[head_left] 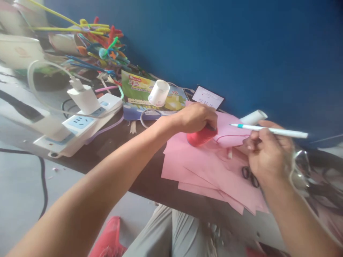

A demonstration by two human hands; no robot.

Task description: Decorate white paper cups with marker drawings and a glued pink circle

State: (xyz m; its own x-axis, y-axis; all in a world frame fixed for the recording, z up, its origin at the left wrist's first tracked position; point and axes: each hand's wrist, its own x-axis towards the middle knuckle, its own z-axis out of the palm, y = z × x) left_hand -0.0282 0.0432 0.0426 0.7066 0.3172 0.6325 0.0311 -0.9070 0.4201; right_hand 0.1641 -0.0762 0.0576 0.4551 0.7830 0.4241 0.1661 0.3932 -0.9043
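Observation:
My left hand (197, 116) is closed around the top of a red, round, spool-like object (200, 138), which is over pink paper sheets (193, 164). Its exact kind is partly hidden by my fingers. A slim white pen (284, 132) with a teal band lies between the fingers of my right hand (268, 151); its dark tip points left, towards the red object. On the paper between the hands there is a thin, dark pink curved line (232, 136). Beside my right wrist are the black handles of scissors (249, 176), their blades not visible.
Behind my left hand, a white paper cup (159, 93) stands on a colourful paper packet (136, 101). A phone (207, 98) showing a timer leans by the blue wall. A power strip (80, 123) and bundled pipe cleaners (104, 50) are left; a white roll (254, 117) lies right.

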